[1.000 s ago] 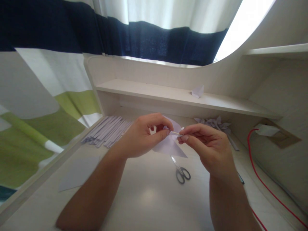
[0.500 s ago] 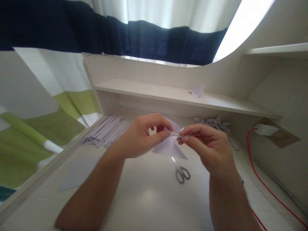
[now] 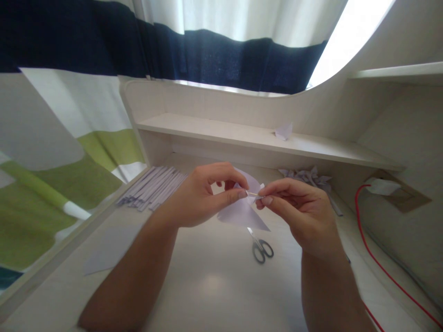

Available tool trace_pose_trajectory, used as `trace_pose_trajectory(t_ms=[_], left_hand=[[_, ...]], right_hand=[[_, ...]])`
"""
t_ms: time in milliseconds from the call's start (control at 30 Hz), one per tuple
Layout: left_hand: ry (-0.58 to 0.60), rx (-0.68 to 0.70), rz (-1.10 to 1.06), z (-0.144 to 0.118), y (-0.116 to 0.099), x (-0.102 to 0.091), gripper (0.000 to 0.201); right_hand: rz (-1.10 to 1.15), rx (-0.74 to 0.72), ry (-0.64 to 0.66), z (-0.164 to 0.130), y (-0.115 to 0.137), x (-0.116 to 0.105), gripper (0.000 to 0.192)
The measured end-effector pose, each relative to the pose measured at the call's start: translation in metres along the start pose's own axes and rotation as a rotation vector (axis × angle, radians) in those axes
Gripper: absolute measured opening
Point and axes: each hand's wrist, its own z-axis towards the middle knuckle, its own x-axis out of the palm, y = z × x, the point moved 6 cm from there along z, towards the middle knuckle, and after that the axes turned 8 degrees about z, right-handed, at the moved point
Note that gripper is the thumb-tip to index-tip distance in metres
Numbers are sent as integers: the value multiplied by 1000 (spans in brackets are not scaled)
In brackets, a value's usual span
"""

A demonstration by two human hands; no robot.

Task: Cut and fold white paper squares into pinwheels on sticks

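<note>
Thumb and forefinger of my left hand (image 3: 216, 196) pinch one end of a narrow folded strip of white paper (image 3: 253, 194). The other end is pinched by the fingertips of my right hand (image 3: 301, 207), so the strip runs level between them. Just below and behind the fingers is a wider piece of white paper (image 3: 244, 217) with a pointed corner; I cannot tell whether it joins the strip. Closer to me, scissors (image 3: 257, 242) with dark handles lie on the desk, blade tips near that paper's lower edge.
Many folded paper strips (image 3: 152, 186) lie in a row at back left. A flat sheet (image 3: 107, 251) is beside my left forearm. Folded paper pieces (image 3: 309, 176) are heaped at back right, and one folded piece (image 3: 284, 132) stands on the shelf (image 3: 214, 130). A red cable (image 3: 360, 221) runs down the right.
The pinched strip and my fingertips have shifted very slightly, with a little more of the strip showing between them. The wider paper has moved a touch. Everything else stays put.
</note>
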Motion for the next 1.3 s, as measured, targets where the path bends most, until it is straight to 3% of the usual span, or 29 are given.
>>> trace_pose_trajectory(t_ms=[867, 1167, 1300], left_hand=[[99, 49, 30, -2, -6, -2, 10], [-1, -3, 95, -6, -3, -5, 26], [-18, -4, 81, -6, -3, -5, 18]], right_hand=[[-50, 34, 78, -4, -2, 2, 8], [-58, 42, 86, -3, -4, 4, 6], [-4, 37, 96, -1, -4, 5, 7]])
